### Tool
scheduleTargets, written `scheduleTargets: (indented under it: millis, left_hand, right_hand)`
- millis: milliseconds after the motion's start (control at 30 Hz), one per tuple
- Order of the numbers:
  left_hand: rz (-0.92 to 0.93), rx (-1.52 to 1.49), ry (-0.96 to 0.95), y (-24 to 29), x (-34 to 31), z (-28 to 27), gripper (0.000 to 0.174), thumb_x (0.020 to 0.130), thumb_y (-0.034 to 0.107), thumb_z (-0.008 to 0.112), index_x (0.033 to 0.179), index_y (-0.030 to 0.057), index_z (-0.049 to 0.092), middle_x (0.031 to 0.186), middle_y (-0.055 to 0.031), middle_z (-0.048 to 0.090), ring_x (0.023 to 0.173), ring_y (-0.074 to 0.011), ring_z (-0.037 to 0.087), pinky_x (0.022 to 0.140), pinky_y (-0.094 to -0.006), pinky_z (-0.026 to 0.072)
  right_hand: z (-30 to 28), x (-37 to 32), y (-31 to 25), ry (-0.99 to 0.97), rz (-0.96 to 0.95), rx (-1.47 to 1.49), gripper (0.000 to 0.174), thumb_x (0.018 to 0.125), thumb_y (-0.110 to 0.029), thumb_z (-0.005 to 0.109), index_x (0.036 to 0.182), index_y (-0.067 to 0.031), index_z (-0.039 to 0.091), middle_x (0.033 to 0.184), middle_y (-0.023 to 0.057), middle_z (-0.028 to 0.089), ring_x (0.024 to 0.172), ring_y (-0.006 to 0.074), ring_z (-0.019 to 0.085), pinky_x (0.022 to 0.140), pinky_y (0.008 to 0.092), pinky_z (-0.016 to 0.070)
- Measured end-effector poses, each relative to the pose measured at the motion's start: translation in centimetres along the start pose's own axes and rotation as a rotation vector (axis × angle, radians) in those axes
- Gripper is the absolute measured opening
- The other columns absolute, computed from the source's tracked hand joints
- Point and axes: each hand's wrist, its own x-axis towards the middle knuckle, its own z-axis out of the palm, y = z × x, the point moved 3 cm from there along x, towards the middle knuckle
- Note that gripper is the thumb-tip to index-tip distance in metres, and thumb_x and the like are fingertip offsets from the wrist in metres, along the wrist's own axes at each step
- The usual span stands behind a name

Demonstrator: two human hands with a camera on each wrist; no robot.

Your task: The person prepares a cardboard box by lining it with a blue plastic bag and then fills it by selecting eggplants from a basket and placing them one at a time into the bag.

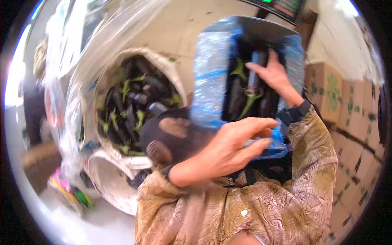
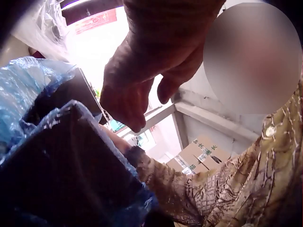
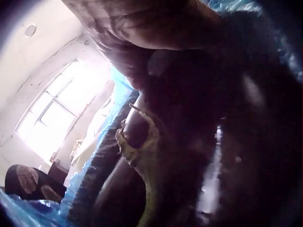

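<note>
Dark purple eggplants (image 1: 234, 96) with green stems lie lengthwise in a box lined with blue plastic film (image 1: 210, 77). My right hand (image 1: 277, 77) is inside the box towards its far end, on the eggplants, thumb stretched out to the left and fingers extended. Seen from the right wrist, that hand lies right above the eggplants, close to a curved stem (image 3: 147, 156); its fingertips are hidden in shadow. My left hand (image 1: 232, 145) hovers over the near end of the box, holding nothing, its fingers loosely bent in the left wrist view.
Left of the box stands a large white sack (image 1: 173, 75) full of eggplants, with a second white container (image 1: 102, 171) nearer. A knee in dark trousers (image 1: 175, 126) sits between sack and box. Printed cartons (image 1: 351, 94) are stacked on the right. Clear plastic sheeting (image 1: 90, 53) hangs at left.
</note>
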Motion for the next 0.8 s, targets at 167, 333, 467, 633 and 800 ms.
scheduleTargets:
  millis: [167, 333, 467, 633, 800]
  left_hand:
    - [0.207, -0.097, 0.188, -2.1, -2.1, 0.5, 0.033, 0.091, 0.013, 0.06, 0.12, -0.0024, 0.057, 0.095, -0.015, 0.066, 0.087, -0.027, 0.066, 0.077, -0.0356, 0.052]
    - [0.384, -0.004, 0.536, -1.6, -3.6, -1.3, 0.064, 0.083, 0.015, 0.067, 0.136, -0.0061, 0.039, 0.128, -0.0265, 0.047, 0.121, -0.0392, 0.048, 0.102, -0.0422, 0.0398]
    - [0.502, -0.049, 0.516, -0.8, -3.0, -0.4, 0.106, 0.076, 0.026, 0.075, 0.149, -0.0094, 0.008, 0.142, -0.0343, 0.03, 0.132, -0.0473, 0.032, 0.113, -0.047, 0.0256]
    - [0.537, -0.204, 0.534, 2.0, -3.9, -2.1, 0.113, 0.067, 0.016, 0.072, 0.15, -0.0064, -0.002, 0.139, -0.0364, 0.029, 0.125, -0.0517, 0.037, 0.108, -0.0459, 0.0316]
    - [0.524, -0.566, 0.631, 3.5, -12.0, -10.6, 0.096, 0.075, 0.018, 0.068, 0.149, -0.0066, 0.011, 0.124, -0.0272, 0.051, 0.109, -0.0289, 0.055, 0.096, -0.0346, 0.0453]
  right_hand:
    - [0.4, 1.9, 1.2, -0.067, 0.001, 0.395, 0.078, 0.067, -0.023, 0.083, 0.13, 0.0008, 0.043, 0.114, 0.0127, 0.057, 0.104, 0.0258, 0.056, 0.095, 0.0367, 0.0452]
    - [-5.6, -4.7, -6.0, -0.331, -0.04, 0.658, 0.07, 0.084, -0.016, 0.068, 0.145, -0.0025, 0.036, 0.13, 0.0099, 0.051, 0.117, 0.0201, 0.051, 0.102, 0.0332, 0.0403]
    - [-9.7, -10.0, -11.9, -0.34, -0.229, 0.699, 0.07, 0.087, -0.02, 0.064, 0.147, -0.0031, 0.033, 0.134, 0.0112, 0.049, 0.122, 0.0218, 0.049, 0.105, 0.0342, 0.0377]
    - [-9.4, -13.8, -17.5, -0.277, -0.397, 0.689, 0.07, 0.09, -0.026, 0.061, 0.149, -0.0038, 0.03, 0.14, 0.0129, 0.045, 0.128, 0.024, 0.047, 0.109, 0.0353, 0.0345]
    - [-6.8, -14.3, -19.2, -0.283, -0.432, 0.541, 0.061, 0.096, -0.028, 0.054, 0.149, -0.0053, 0.033, 0.141, 0.0124, 0.047, 0.127, 0.0219, 0.048, 0.108, 0.0332, 0.0349]
